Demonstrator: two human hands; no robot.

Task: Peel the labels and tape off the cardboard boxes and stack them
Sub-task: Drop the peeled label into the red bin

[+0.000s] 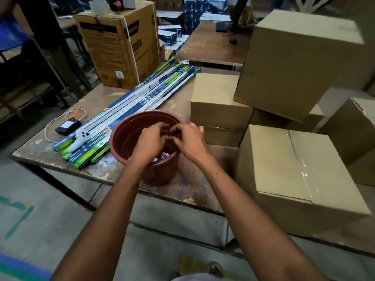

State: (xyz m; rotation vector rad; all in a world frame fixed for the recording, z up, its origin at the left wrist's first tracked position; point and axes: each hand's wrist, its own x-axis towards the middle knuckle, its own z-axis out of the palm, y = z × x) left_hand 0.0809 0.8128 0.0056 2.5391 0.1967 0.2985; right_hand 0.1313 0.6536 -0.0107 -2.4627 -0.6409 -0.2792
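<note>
Crowding hands [168, 136] — pot [125, 134], boxes [294, 169].

One head-worn camera looks forward and down, close over the table [60, 159].

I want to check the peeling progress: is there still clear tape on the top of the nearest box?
Yes, a strip of clear tape runs along the flap seam on top of the nearest box and down its front.

Warehouse: stacked cardboard boxes [300, 63], boxed tube lights [142, 98], worn worktable [40, 153], concrete floor [60, 209].
</note>
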